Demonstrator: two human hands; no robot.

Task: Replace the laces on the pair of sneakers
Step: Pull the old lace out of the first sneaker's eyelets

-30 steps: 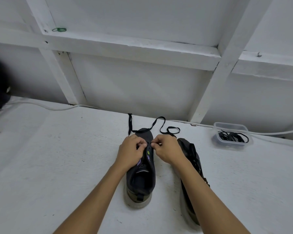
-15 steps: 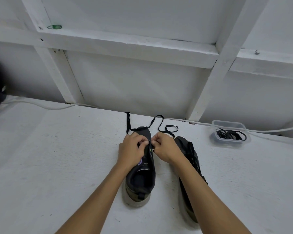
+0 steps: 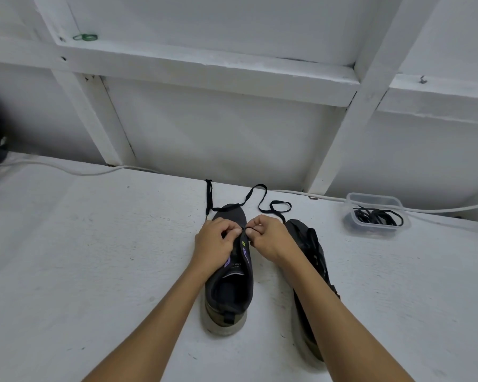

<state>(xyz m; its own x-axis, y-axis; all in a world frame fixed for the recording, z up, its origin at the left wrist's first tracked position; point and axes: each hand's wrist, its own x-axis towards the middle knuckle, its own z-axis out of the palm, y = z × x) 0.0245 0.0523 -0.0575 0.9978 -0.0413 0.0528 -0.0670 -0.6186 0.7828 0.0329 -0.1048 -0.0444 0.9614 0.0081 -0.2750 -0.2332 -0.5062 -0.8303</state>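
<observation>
- Head view: both hands were in over the near sneaker, which sat toe-away on the white table, and the work was right at the eyelets.
- The left hand had its fingers curled, pinching at the left edge of the lacing; exactly what sat between its fingertips could not be told.
- The right hand pinched a small loop of the black lace, whose loose tails ran out past the toe toward the wall.
- The second sneaker lay just to the right, partly under the right forearm, its own dark lace looking slack.
- A clear tub further right held a tangle of black laces.
- My read: mid-threading on the first shoe, low eyelets. Next call: draw that loop through, even out the tails, then cross to the following eyelet pair without twisting the flat lace.
</observation>
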